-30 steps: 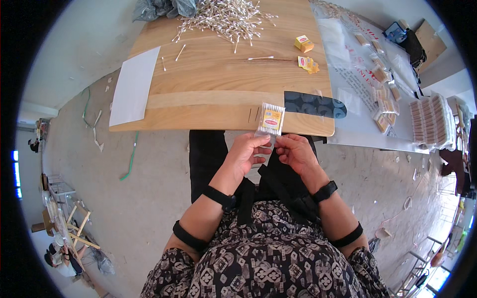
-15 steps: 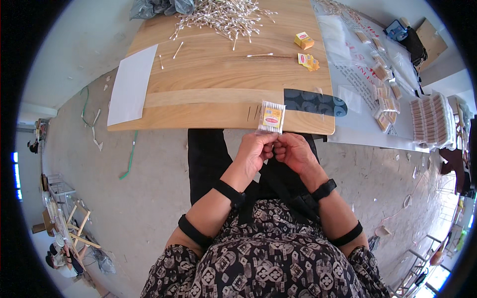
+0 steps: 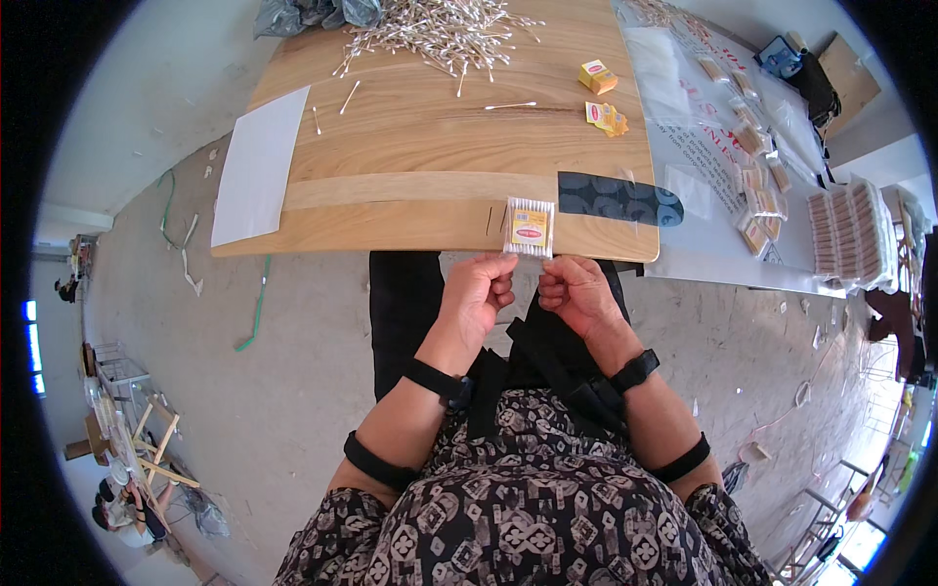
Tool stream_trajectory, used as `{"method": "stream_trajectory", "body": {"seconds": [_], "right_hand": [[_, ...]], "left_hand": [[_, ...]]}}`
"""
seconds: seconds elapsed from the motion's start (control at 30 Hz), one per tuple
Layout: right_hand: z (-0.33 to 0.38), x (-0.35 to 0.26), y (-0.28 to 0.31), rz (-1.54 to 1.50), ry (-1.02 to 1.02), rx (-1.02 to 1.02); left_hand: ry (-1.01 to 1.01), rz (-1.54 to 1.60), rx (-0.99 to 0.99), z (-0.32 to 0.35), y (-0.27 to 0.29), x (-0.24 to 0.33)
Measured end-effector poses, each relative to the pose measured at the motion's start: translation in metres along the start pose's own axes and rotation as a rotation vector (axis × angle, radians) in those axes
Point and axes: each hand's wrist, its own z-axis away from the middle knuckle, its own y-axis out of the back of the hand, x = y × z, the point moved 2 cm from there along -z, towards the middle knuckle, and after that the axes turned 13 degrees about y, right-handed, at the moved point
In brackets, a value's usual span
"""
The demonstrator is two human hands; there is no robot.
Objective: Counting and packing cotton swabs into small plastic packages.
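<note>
A clear packet of cotton swabs [image 3: 529,228] with a yellow and red label lies at the table's front edge, its lower end toward me. My left hand [image 3: 481,289] is closed, thumb and forefinger pinching the packet's lower left corner. At the lower right corner, my right hand [image 3: 578,296] pinches in the same way with its other fingers curled in. The film between the fingertips is too small to make out.
Loose cotton swabs [image 3: 430,37] are heaped at the table's far side. A white sheet [image 3: 262,166] lies left, a dark patterned strip [image 3: 616,200] right. Yellow label cards [image 3: 607,118] sit farther back. Filled packets [image 3: 852,234] are stacked on the right-hand surface.
My hands have moved apart, the left one to the left, along the packet's lower end. The packet has shifted slightly left and now sits straighter.
</note>
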Motion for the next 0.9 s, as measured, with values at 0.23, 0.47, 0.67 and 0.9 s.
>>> {"method": "stream_trajectory", "body": {"seconds": [0.23, 0.47, 0.67, 0.9], "right_hand": [[0.0, -0.006, 0.021, -0.118, 0.001, 0.082], [-0.001, -0.002, 0.015, -0.021, -0.008, 0.023], [0.002, -0.004, 0.005, 0.118, -0.039, 0.058], [-0.002, -0.008, 0.008, 0.097, -0.062, 0.001]], "left_hand": [[-0.134, 0.057, 0.092, 0.012, 0.055, 0.033], [-0.013, -0.326, 0.051, 0.015, 0.013, 0.019], [0.038, -0.337, 0.056, -0.007, -0.003, -0.004], [0.008, -0.287, -0.008, -0.011, -0.007, -0.009]]}}
